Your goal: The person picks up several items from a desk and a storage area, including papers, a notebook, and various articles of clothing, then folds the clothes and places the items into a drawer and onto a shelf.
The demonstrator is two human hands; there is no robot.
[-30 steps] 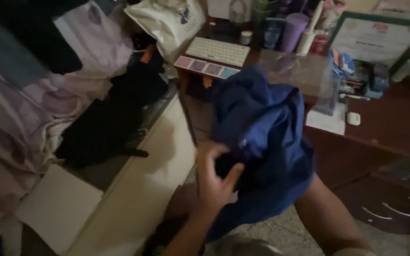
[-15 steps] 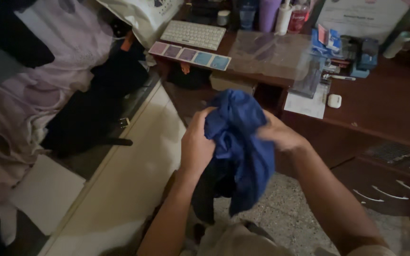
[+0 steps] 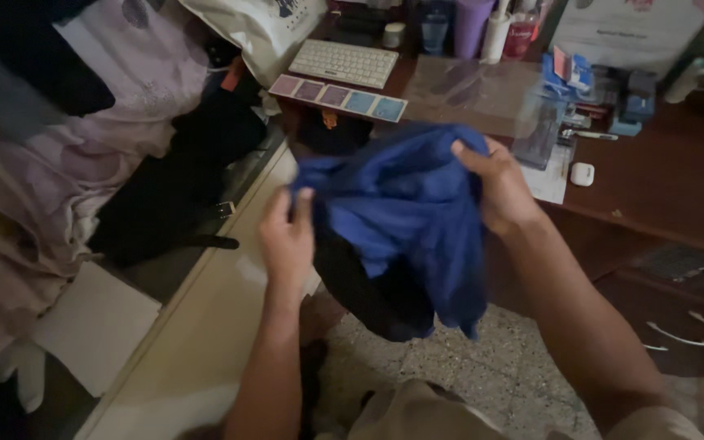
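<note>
A blue cloth garment [image 3: 405, 212] hangs spread between my two hands above the speckled floor. My left hand [image 3: 287, 236] pinches its left edge at the lower left. My right hand [image 3: 499, 183] grips its upper right edge, close to the front of the wooden desk [image 3: 678, 187]. The lower part of the garment droops in dark folds between my forearms.
The desk carries a white keyboard [image 3: 344, 63], a strip of coloured squares [image 3: 338, 97], bottles, a clear plastic sheet, blue packets and a small white case [image 3: 583, 173]. Desk drawers [image 3: 686, 326] are at the right. At the left lie piled pale and black clothes [image 3: 124, 163] and a cream ledge [image 3: 205, 326].
The bunched blue garment has been pulled apart and spread wide. My left hand moved left and down, my right hand moved up and right, each holding an edge.
</note>
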